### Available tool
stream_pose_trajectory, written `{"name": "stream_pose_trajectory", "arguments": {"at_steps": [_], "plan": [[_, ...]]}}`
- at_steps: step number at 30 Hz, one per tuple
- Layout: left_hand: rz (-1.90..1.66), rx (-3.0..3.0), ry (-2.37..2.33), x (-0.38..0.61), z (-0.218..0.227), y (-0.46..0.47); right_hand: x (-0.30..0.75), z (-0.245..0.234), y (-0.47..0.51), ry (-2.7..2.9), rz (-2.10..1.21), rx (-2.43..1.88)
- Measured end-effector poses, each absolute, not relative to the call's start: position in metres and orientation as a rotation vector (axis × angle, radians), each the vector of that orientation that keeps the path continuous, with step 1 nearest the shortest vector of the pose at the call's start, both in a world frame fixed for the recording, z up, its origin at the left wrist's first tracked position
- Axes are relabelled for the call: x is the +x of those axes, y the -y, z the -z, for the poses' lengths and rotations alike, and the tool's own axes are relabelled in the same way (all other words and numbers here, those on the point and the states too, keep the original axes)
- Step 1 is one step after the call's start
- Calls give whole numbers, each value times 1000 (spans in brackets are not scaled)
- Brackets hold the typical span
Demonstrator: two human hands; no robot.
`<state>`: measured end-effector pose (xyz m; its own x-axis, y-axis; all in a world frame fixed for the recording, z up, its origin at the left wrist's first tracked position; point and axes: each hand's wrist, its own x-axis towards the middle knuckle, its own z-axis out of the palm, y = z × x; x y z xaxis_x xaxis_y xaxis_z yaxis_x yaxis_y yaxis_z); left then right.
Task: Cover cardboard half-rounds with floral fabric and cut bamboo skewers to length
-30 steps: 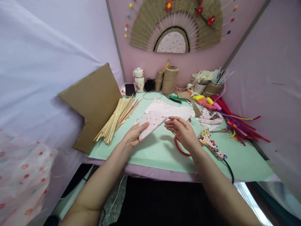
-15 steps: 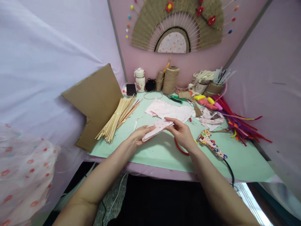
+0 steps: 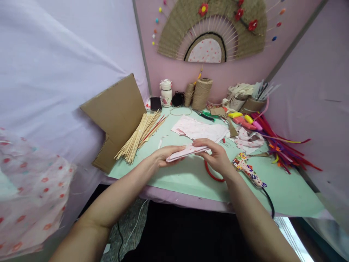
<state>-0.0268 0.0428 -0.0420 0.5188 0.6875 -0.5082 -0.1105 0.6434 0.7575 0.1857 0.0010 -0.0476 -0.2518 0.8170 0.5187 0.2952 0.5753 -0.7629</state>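
Between my two hands, a little above the table, is a flat piece covered in white fabric with pink-red dots, tilted so its near edge shows. My left hand grips its left end, thumb on top and fingers underneath. At the right end my right hand pinches it, fingers over the far edge. Beneath the right hand lies a red ring-like handle, partly covered. Behind the hands a larger sheet of the same dotted fabric is spread on the table. A flower-patterned glue gun rests right of my right hand.
Cardboard leans at the left beside bundled wooden sticks. Along the back stand a white bottle and twine spools. Green-handled pliers lie before them. Colourful pipe cleaners spread at right. A woven fan hangs behind.
The fabric-covered piece has tipped flatter, showing more of its near edge. Both hands still hold its ends. The whole view has shifted slightly, with things appearing farther right.
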Motion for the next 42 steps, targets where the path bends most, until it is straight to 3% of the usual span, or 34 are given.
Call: {"name": "stream_pose_trajectory", "arguments": {"at_steps": [3,7,18,37,42], "plan": [[-484,718,-869,-37,41,-43,188,50,-2,1648,-696,-1069],[-895,972,-728,-40,54,-36,189,59,-6,1456,-883,-1184],[-1151,923,-821,-22,79,-26,179,72,-4,1192,-1179,-1077],[-1159,951,-823,-21,79,-24,177,91,-10,904,-1206,-1149],[-1388,1031,-989,-19,82,-23,174,95,-10,933,-1128,-1184]]}}
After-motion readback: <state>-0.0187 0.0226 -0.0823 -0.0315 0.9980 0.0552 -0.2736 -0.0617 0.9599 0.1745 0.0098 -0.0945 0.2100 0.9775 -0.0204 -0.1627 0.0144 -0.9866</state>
